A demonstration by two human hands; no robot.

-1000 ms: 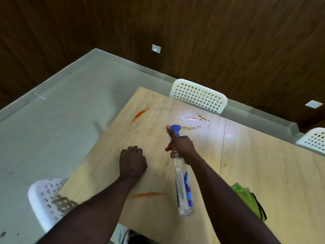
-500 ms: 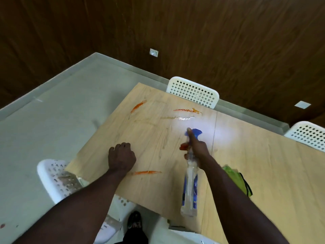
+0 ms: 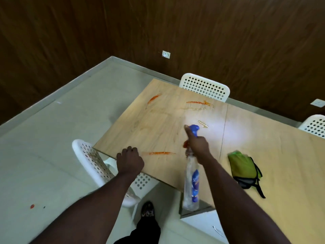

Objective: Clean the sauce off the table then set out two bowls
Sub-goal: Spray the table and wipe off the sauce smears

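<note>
**Spraying the sauce streaks: bottle up, cloth not yet in hand**

Right hand [image 3: 198, 145]: grip clenched round the neck of the spray bottle [image 3: 191, 175], thumb laid along the blue head, nozzle aimed toward 12 o'clock. Left hand [image 3: 130, 160]: fingers curled under, knuckles up, resting on the near edge of the tabletop [image 3: 158, 131]; nothing seen in it.

Sauce, seen from the right hand:
- near streak [image 3: 161, 153] at 9 o'clock, between the two hands
- far streak [image 3: 198, 102] at 12 o'clock, with a wet shine just below it
- short streak [image 3: 153, 98] at 11 o'clock

Doing it well, as I judge it: keep the nozzle low and pointed down at each streak so the mist lands on the wood, not over the edge. The near streak looks dry and should be wetted before wiping. The green cloth [image 3: 243, 167] lies at 4 o'clock, within reach for the wipe.

Containers: the bottle is clear plastic with a blue label. It looks nearly empty, though motion blur leaves the liquid level uncertain. No bowls are in view
</note>
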